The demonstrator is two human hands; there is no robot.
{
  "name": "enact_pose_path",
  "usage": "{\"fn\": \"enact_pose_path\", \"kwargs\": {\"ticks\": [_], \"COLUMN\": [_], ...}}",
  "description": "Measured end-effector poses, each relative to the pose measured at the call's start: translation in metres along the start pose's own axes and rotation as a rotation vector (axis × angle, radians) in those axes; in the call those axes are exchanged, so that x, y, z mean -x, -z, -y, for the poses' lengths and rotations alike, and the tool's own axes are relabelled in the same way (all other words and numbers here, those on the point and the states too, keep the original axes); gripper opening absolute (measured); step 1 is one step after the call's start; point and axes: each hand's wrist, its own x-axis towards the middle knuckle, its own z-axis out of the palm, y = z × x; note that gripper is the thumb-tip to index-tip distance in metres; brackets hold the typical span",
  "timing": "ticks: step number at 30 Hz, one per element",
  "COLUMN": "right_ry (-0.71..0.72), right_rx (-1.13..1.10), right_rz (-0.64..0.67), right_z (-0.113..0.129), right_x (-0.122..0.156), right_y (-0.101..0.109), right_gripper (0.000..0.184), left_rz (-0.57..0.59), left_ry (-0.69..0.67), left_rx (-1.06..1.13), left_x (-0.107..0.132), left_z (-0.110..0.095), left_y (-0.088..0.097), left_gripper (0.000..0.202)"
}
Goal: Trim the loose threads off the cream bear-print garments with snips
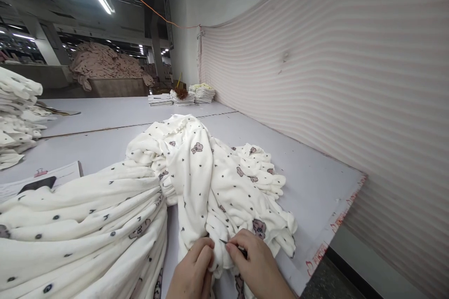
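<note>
A heap of white fleece garments point(217, 177) printed with small hearts and pink bears lies on the grey table point(308, 173). My left hand point(194, 271) pinches a fold of one garment at the near edge of the heap, fingers closed on the cloth. My right hand point(254, 261) sits just to its right, closed on a small dark thin tool point(233, 246) whose tip points at the same fold. The two hands are a few centimetres apart.
A thick stack of the same white garments point(80, 233) fills the lower left. More folded white pieces point(16, 117) are stacked at far left. A dark phone point(37, 183) lies on papers. Small stacks point(199, 93) sit at the far end. A pink striped cloth point(351, 79) hangs along the right.
</note>
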Motion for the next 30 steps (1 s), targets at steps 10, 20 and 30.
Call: {"fn": "enact_pose_path", "kwargs": {"ticks": [10, 20, 30], "right_ry": [0.075, 0.112, 0.082], "right_rx": [0.367, 0.458, -0.061], "right_rz": [-0.014, 0.026, -0.173], "right_z": [0.010, 0.023, -0.016], "right_x": [-0.012, -0.028, 0.014], "right_y": [0.006, 0.007, -0.026], "right_gripper": [0.020, 0.023, 0.005], "left_rz": [0.158, 0.175, -0.149], "left_ry": [-0.073, -0.090, 0.230], "left_rx": [-0.178, -0.197, 0.414], "left_x": [0.004, 0.007, -0.007], "left_z": [0.000, 0.001, -0.005], "left_y": [-0.004, -0.008, 0.011], "left_gripper": [0.035, 0.032, 0.012]}}
